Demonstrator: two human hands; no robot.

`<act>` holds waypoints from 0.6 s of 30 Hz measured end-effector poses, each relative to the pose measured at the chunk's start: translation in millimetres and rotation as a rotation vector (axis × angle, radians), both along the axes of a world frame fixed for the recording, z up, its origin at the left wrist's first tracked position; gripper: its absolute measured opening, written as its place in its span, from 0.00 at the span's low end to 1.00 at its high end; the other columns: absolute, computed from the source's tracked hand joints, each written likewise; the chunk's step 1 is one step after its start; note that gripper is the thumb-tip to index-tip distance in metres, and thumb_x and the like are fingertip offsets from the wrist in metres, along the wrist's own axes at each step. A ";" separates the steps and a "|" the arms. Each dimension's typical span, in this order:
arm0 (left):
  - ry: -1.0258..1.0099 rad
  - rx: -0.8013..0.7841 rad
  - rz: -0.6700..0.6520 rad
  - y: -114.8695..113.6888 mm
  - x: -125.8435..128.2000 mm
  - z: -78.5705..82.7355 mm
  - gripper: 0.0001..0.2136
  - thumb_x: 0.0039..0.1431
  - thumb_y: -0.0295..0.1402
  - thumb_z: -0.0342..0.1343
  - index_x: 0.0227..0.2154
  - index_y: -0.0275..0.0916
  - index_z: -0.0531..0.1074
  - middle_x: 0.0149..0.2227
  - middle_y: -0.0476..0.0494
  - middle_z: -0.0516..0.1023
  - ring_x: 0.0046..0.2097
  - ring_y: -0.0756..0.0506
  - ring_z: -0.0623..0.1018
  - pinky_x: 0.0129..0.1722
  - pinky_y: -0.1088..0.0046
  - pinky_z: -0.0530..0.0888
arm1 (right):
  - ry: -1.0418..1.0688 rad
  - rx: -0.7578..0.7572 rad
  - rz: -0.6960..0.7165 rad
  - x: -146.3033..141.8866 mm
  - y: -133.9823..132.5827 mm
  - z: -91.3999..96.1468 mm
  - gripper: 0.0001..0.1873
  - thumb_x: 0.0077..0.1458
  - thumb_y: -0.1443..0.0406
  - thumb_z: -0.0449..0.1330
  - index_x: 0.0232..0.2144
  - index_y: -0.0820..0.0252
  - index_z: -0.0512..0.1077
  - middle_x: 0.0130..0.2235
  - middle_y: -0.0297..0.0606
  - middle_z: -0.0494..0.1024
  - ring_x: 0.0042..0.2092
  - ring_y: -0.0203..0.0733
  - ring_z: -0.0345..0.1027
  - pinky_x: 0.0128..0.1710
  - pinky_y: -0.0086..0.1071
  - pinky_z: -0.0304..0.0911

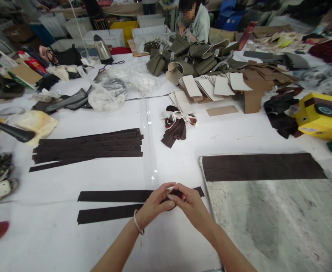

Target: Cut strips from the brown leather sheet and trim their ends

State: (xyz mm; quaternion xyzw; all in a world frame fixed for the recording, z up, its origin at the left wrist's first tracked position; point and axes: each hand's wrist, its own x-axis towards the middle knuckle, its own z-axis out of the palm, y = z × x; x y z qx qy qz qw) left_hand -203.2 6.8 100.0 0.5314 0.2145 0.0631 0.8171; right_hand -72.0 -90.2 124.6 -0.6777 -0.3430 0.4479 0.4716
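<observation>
Both forearms come up from the near edge of the tabletop (160,162), which is covered in white, and the hands meet just left of its middle. The left hand (154,206), with a thin bracelet (137,223) at the wrist, and the right hand (192,207) press fingertips together. Each grip is closed to a pinch on a bit of dark material between them. That bit lines up with the farther strip (111,196), a long dark band lying flat whose right end shows past the right hand. The nearer strip (106,214) lies parallel just beside it, and its right end is hidden under the left hand.

To the right, touching the farther strip's end, lies a grey board (267,223) with a wide dark panel (263,167) along its far side. Left of centre, farther back, sits a stack of dark strips (86,149). Beyond the middle lies a tied bundle of dark pieces (175,128), then fanned beige cards (219,85) and a heap of olive bags (182,56). A yellow box (321,117) sits at the right edge, and a clear plastic bag (106,96) lies towards the far left. Another person (195,22) is seated at the far edge.
</observation>
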 end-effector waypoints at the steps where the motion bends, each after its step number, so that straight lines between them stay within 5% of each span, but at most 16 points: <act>1: -0.011 -0.070 -0.089 7.4 0.9 4.3 0.26 0.51 0.41 0.61 0.52 0.41 0.64 0.46 0.40 0.74 0.47 0.43 0.74 0.48 0.65 0.70 | -0.023 0.009 -0.003 2.0 -0.1 7.9 0.10 0.55 0.59 0.57 0.31 0.59 0.73 0.28 0.31 0.72 0.30 0.33 0.61 0.30 0.26 0.57; 7: 0.210 -0.134 -0.363 34.5 -19.1 -9.0 0.14 0.44 0.39 0.65 0.29 0.34 0.72 0.23 0.50 0.71 0.24 0.53 0.68 0.26 0.76 0.63 | 0.042 0.057 -0.211 38.8 -10.6 17.8 0.15 0.53 0.54 0.60 0.30 0.61 0.70 0.27 0.33 0.69 0.29 0.34 0.62 0.28 0.27 0.61; 13: 0.376 -0.111 -0.427 60.3 -57.9 -35.8 0.14 0.39 0.39 0.67 0.25 0.34 0.72 0.20 0.51 0.72 0.23 0.52 0.69 0.26 0.76 0.64 | -0.119 -0.034 -0.468 97.2 -65.5 -19.7 0.17 0.49 0.52 0.63 0.32 0.59 0.71 0.30 0.33 0.70 0.31 0.34 0.62 0.29 0.25 0.65; 18: 0.516 -0.023 -0.413 87.9 -87.9 -42.7 0.14 0.37 0.39 0.67 0.22 0.35 0.71 0.20 0.52 0.72 0.23 0.52 0.67 0.24 0.76 0.61 | -0.094 -0.071 -0.696 138.4 -112.8 -49.5 0.21 0.40 0.51 0.68 0.33 0.59 0.72 0.34 0.35 0.71 0.32 0.35 0.64 0.28 0.25 0.70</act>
